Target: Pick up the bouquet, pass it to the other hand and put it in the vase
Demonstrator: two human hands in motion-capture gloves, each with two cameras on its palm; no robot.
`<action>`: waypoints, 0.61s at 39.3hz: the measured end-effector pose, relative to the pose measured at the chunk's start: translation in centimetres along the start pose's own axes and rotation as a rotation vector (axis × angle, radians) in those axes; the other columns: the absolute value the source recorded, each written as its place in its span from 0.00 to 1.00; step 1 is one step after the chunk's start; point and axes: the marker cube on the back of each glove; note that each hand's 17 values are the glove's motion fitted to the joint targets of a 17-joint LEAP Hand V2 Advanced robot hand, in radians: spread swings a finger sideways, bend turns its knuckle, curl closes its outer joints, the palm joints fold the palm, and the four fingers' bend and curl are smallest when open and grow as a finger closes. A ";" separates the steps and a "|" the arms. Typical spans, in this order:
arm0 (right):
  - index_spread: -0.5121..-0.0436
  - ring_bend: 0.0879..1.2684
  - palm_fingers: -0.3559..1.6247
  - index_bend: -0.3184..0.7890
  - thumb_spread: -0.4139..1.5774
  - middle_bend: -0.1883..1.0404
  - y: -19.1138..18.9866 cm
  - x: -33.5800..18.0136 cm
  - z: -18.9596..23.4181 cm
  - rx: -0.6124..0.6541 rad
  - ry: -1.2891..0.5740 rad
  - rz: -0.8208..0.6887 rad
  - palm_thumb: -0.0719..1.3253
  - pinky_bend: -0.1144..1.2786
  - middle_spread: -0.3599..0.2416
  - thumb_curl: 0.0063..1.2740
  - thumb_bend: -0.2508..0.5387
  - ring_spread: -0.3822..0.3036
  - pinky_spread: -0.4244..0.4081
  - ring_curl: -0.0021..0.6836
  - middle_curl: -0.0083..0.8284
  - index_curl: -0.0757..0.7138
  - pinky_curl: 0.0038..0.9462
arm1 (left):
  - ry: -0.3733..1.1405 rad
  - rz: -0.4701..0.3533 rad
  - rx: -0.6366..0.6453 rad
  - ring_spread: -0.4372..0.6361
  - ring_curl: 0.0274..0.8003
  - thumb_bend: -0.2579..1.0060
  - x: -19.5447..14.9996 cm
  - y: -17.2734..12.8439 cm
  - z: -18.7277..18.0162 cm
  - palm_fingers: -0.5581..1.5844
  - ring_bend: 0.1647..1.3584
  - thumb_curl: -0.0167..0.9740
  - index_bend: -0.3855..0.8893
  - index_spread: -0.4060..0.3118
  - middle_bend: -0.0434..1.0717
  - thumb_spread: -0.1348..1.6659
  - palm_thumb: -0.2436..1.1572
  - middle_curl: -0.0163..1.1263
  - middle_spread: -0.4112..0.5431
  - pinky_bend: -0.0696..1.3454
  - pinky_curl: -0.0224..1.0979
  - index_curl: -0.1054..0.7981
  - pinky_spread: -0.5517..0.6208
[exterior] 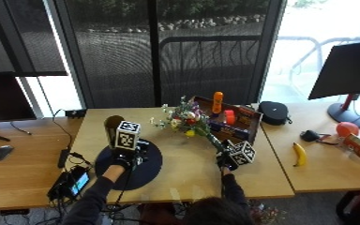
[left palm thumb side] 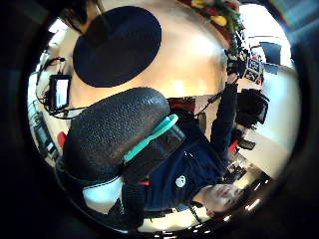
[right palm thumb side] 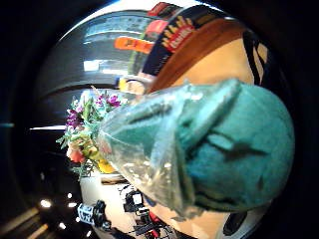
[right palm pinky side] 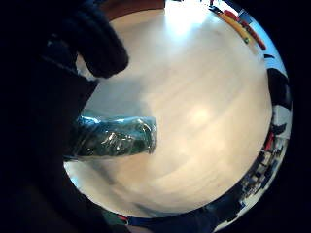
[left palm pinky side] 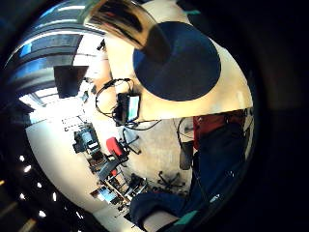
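Two hands are out over the pale wooden worktop, and only one has anything in it. My right hand is curled round the lower stem end of the bouquet of purple, red and yellow flowers in a clear film sleeve over green wrapping; the wrapped end pokes out below my fingers in the little-finger-side palm view, clear of the worktop. The blooms lean up and away toward my left, off the surface.

My left hand hovers over the round dark mat, holding nothing; its thumb-side palm view shows a bent finger, but I cannot tell how far the rest are spread. Just beyond it, at the mat's far edge, stands the tall dark cylindrical vase, upright.

I judge the pick-up done and the hand-over the step now in hand. Next, I should swing the bouquet across toward my left, take the wrapped stems with my left fingers beside my right grip, and release only once it is held. After that, the stems must be tipped upright to enter the vase mouth.
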 end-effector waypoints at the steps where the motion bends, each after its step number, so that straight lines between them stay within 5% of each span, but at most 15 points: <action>1: 0.58 0.39 0.79 0.56 0.72 0.54 -0.2 -0.5 -0.4 0.031 -0.024 -0.037 0.85 0.33 0.30 0.35 0.44 0.21 0.29 0.68 0.70 0.69 0.42 | 0.014 0.003 -0.005 0.76 0.30 0.19 0.0 -0.2 0.0 0.27 0.40 0.30 0.43 0.53 0.18 0.65 0.17 0.23 0.76 0.45 0.33 0.49 0.77; 8: 0.59 0.40 0.78 0.55 0.66 0.54 0.8 -5.1 -2.9 0.049 -0.266 -0.207 0.86 0.34 0.32 0.38 0.38 0.22 0.26 0.71 0.72 0.73 0.45 | 0.269 0.144 0.050 0.75 0.30 0.19 1.9 -1.5 -1.2 0.29 0.40 0.30 0.45 0.53 0.18 0.66 0.18 0.22 0.75 0.43 0.32 0.51 0.77; 15: 0.59 0.40 0.78 0.55 0.62 0.53 1.9 -7.4 -3.2 -0.123 -0.385 -0.014 0.87 0.36 0.33 0.40 0.33 0.21 0.25 0.74 0.73 0.76 0.48 | 0.781 0.322 0.087 0.72 0.29 0.21 5.5 -2.8 -3.6 0.35 0.38 0.32 0.44 0.54 0.18 0.65 0.25 0.22 0.71 0.46 0.33 0.52 0.75; 24: 0.59 0.40 0.77 0.52 0.56 0.51 6.4 -13.3 -3.1 -0.368 -0.685 -0.091 0.87 0.38 0.33 0.43 0.29 0.22 0.23 0.76 0.75 0.79 0.50 | 1.449 0.360 0.047 0.70 0.35 0.22 9.0 -3.0 -8.8 0.33 0.47 0.35 0.30 0.62 0.18 0.64 0.35 0.23 0.75 0.61 0.38 0.41 0.69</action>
